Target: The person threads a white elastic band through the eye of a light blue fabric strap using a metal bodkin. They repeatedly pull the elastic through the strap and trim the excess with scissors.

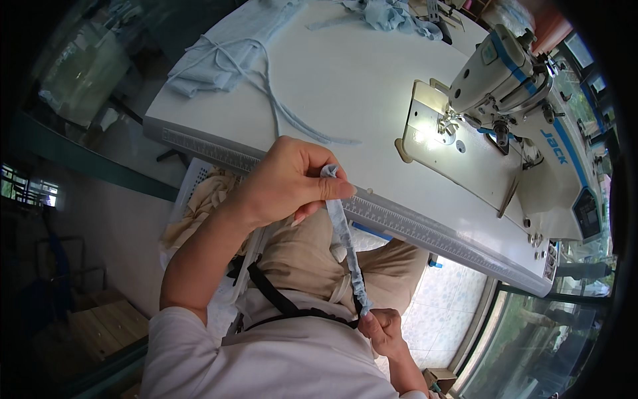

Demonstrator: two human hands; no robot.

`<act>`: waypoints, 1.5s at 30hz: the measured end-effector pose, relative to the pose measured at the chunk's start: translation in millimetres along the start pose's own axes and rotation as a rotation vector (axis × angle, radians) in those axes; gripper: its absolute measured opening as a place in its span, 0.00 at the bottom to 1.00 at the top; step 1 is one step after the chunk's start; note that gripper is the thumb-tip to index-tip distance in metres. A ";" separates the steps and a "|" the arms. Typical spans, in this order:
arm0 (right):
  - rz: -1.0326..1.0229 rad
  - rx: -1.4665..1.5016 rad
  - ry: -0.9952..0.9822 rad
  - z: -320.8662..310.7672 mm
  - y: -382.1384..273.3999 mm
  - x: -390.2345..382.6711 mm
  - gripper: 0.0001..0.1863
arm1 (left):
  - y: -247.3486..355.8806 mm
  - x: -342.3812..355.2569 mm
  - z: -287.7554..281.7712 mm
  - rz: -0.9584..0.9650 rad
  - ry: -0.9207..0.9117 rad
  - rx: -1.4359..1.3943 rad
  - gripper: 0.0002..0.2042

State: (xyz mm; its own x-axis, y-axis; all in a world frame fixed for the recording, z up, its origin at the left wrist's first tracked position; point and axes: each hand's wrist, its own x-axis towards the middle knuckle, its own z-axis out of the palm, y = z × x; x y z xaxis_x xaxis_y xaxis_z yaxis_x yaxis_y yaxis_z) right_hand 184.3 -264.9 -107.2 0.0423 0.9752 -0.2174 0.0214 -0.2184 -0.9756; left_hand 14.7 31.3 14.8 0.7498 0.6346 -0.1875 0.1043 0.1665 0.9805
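- The strip [345,239], pale blue, runs slantwise between the two hands above the person's lap, just off the near edge of the surface [339,86].
- The left hand [292,181] has its grip clamped on the upper end, thumb against forefinger; a short end pokes up past the fingers. Pinch there firmly but flat, so the cloth does not twist.
- The right hand [383,331], lower and nearer the body, has its grip clamped on the other end. Its fingertips are too small to read exactly.
- The upper part lies fairly smooth, while the lower part is puckered. Even, gentle tension should suit it best; a hard tug could bunch the puckers tighter or strain the cloth.
- Work in short lengths, letting one hand anchor while the other eases along.
- Mind the black strap [276,292] across the lap, which the lower end could snag on.
- Keep clear of the blue cord [269,76] on the surface; one length drops behind the left hand, and I cannot tell where it ends.
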 end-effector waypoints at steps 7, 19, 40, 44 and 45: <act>-0.011 0.020 0.019 0.5 -4.6 -4.5 0.26 | 3.3 5.0 -0.4 0.048 0.148 -0.005 0.06; 0.011 0.007 0.015 -7.0 -8.8 -0.6 0.26 | 19.2 16.4 -23.5 -0.046 -0.125 0.238 0.03; -0.030 -0.198 0.002 -60.0 -50.5 2.9 0.26 | 43.8 -16.3 -39.7 0.526 -0.305 1.094 0.03; -0.056 0.033 0.123 -91.0 -43.1 -2.3 0.31 | 37.6 -40.5 -70.9 0.452 -0.154 1.017 0.03; -0.067 0.026 0.154 -98.6 -42.8 -2.8 0.32 | 35.4 -51.3 -77.2 0.405 -0.109 1.028 0.03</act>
State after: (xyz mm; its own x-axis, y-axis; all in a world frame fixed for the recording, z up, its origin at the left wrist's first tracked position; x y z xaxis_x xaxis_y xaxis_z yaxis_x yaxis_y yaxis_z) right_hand 281.7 -261.9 -61.9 0.1944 0.9699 -0.1467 0.0031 -0.1502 -0.9886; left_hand -70.5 62.9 54.6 0.8993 0.4222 0.1143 0.2929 -0.7755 0.5593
